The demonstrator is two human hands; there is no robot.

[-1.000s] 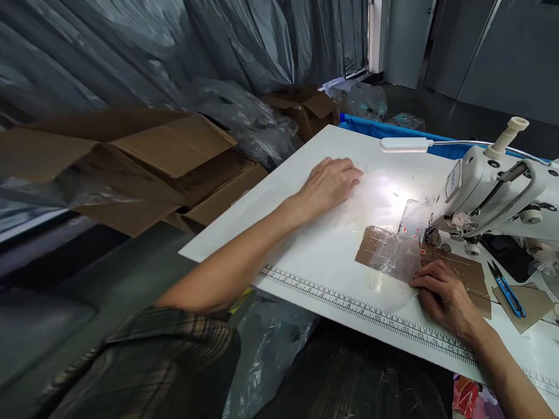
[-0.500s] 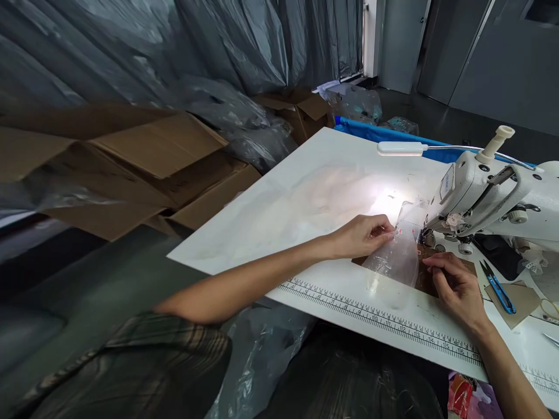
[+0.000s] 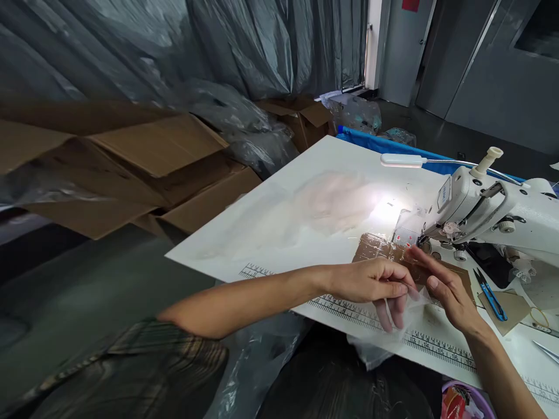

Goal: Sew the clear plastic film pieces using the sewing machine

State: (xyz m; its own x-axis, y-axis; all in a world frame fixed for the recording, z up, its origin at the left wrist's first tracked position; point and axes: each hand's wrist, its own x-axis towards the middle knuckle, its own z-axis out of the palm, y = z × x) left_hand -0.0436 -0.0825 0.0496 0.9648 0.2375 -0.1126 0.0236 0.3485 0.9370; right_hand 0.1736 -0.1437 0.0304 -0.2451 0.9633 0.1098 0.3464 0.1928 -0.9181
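Observation:
Close to the front edge of the white table, my left hand pinches sheer white fabric between thumb and fingers. Part of that fabric hangs over the edge towards my lap. My right hand is just to the right, its fingers stretched out towards the needle area; whether it touches the fabric I cannot tell. Beyond both hands, a clear piece with small red spots lies by the foot of the white sewing machine. A brown panel shows on the table under a shiny clear layer.
Blue thread snips lie right of my right hand, near a brown card and tweezers. A lamp lights the table. Printed ruler marks run along the front edge. Cardboard boxes stand at the left.
My left hand has drawn the sheer fabric from beside the needle towards the table's front edge. My right hand's fingers have straightened. More of the brown panel shows.

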